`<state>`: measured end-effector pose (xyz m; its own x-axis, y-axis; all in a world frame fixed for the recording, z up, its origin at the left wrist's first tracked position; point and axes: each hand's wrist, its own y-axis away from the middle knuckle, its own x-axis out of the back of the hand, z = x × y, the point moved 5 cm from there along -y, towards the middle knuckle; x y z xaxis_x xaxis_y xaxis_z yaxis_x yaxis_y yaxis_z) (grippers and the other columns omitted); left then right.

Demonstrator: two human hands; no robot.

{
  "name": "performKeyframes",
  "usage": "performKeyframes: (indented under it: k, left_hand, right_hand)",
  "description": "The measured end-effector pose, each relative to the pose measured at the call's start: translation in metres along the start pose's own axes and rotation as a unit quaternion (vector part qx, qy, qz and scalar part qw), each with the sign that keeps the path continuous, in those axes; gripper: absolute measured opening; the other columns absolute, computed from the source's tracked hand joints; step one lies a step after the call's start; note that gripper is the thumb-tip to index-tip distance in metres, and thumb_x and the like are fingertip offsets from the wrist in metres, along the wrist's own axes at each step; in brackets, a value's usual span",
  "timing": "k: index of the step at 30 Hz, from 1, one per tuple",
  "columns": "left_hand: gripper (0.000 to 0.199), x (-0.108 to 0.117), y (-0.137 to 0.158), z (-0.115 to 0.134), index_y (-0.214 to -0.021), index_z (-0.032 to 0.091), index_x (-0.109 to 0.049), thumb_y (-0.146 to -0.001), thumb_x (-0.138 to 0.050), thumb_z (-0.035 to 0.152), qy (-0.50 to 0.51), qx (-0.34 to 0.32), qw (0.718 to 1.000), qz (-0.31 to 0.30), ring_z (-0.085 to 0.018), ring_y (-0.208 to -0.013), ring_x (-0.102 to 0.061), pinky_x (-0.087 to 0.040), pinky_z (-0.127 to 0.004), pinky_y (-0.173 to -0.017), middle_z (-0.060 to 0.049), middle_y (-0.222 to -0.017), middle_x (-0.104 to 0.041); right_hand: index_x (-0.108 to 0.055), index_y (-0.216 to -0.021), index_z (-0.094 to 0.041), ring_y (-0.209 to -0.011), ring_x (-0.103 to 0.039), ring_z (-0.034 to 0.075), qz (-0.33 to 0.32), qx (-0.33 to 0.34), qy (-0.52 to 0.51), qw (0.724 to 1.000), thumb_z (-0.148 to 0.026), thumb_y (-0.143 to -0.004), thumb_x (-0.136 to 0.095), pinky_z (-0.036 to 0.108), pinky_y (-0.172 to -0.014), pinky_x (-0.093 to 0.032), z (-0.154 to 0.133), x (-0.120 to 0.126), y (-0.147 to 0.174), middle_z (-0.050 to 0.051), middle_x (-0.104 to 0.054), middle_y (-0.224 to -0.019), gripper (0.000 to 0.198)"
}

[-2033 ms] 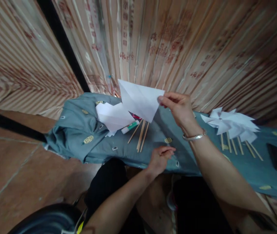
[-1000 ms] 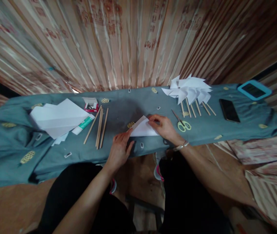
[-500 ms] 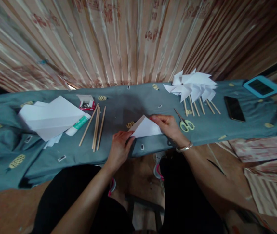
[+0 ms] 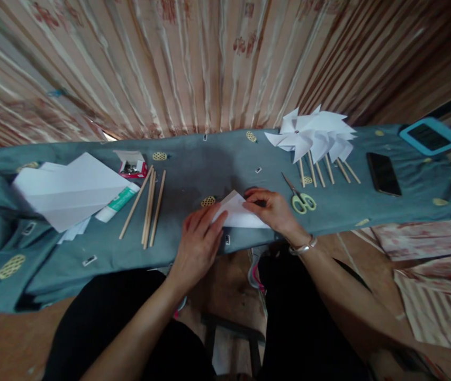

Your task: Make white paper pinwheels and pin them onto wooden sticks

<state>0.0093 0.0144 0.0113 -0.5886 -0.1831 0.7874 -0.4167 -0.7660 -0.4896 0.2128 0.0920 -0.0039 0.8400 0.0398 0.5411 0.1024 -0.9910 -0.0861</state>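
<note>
A white sheet of paper [image 4: 240, 216], folded into a triangle, lies near the front edge of the cloth-covered table with its peak pointing away from me. My left hand [image 4: 196, 246] covers the paper's left corner, thumb on top and fingers around the edge. On the right slope, my right hand [image 4: 275, 210] grips the paper between thumb and curled fingers. Green-handled scissors [image 4: 303, 202] lie open-bladed just beyond my right hand. Several wooden sticks [image 4: 157, 209] lie to the left of my left hand.
At left are loose white paper sheets [image 4: 66, 193], a glue stick [image 4: 118, 202] and a small red box [image 4: 133, 165] of metal pieces. Several paper pinwheels [image 4: 316, 135] on sticks overlap at back right. Further right lie a phone [image 4: 383, 174] and a blue-framed device [image 4: 430, 136].
My left hand has slid forward and right, over more of the paper. The right hand's fingers have shifted slightly along the paper's edge. The view has moved a little.
</note>
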Motion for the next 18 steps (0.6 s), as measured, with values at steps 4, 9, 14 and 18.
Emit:
performKeyframes:
  k: [4,9,14,18]
  left_hand:
    - [0.039,-0.008,0.014,0.025,-0.136,0.013,-0.050,-0.097,-0.046,0.013,-0.024,-0.068,0.996,-0.055,-0.025,-0.139,-0.044,-0.036,-0.046,-0.114,-0.014,-0.141,-0.057]
    - [0.049,-0.020,0.022,0.020,-0.142,0.011,-0.044,-0.096,-0.051,0.025,-0.061,-0.039,0.992,-0.103,-0.033,-0.146,-0.033,-0.031,-0.053,-0.116,-0.016,-0.149,-0.049]
    - [0.053,-0.022,0.024,0.014,-0.144,0.011,-0.043,-0.095,-0.053,0.030,-0.075,-0.025,0.989,-0.126,-0.036,-0.145,-0.033,-0.030,-0.056,-0.117,-0.016,-0.149,-0.049]
    - [0.053,-0.023,0.025,0.014,-0.144,0.012,-0.043,-0.095,-0.051,0.031,-0.073,-0.017,0.988,-0.138,-0.036,-0.145,-0.033,-0.031,-0.057,-0.116,-0.016,-0.150,-0.049]
  right_hand:
    - [-0.073,-0.072,-0.023,-0.102,-0.069,0.025,0.054,0.009,0.061,0.997,-0.025,-0.075,-0.072,0.041,-0.096,-0.049,0.004,-0.006,0.004,0.007,-0.074,-0.106,0.005]
    - [-0.070,-0.072,-0.022,-0.103,-0.067,0.025,0.080,0.020,0.102,0.991,-0.021,-0.076,-0.071,0.041,-0.097,-0.049,0.000,-0.008,0.003,0.008,-0.073,-0.105,0.004]
    - [-0.068,-0.072,-0.022,-0.103,-0.065,0.024,0.077,0.027,0.124,0.989,-0.020,-0.078,-0.070,0.040,-0.096,-0.048,-0.002,-0.010,-0.001,0.009,-0.073,-0.105,0.006]
    - [-0.067,-0.071,-0.022,-0.102,-0.065,0.024,0.075,0.030,0.132,0.988,-0.022,-0.079,-0.069,0.040,-0.096,-0.049,-0.001,-0.011,-0.002,0.008,-0.072,-0.105,0.008]
